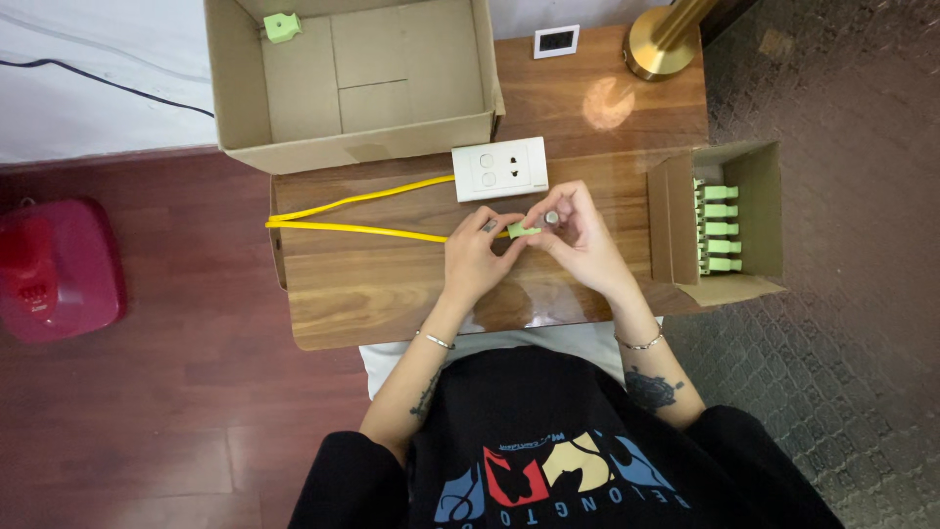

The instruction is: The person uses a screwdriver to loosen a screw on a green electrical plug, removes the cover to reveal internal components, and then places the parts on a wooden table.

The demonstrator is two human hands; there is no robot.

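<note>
A wooden table point(392, 284) bears a big open cardboard box point(245, 108) at the far left and a smaller box point(759, 211) of green connectors at the right. Near its middle, the left hand point(475, 257) and right hand point(578, 235) pinch a small green connector point(522, 230) between their fingertips, a yellow cable point(352, 230) trailing left from it, just near of a white wall socket point(499, 168).

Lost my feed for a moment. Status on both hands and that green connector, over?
Left hand and right hand both pinching green connector on yellow cable. Held just above wooden table. White socket plate just beyond, nothing in the way.
</note>
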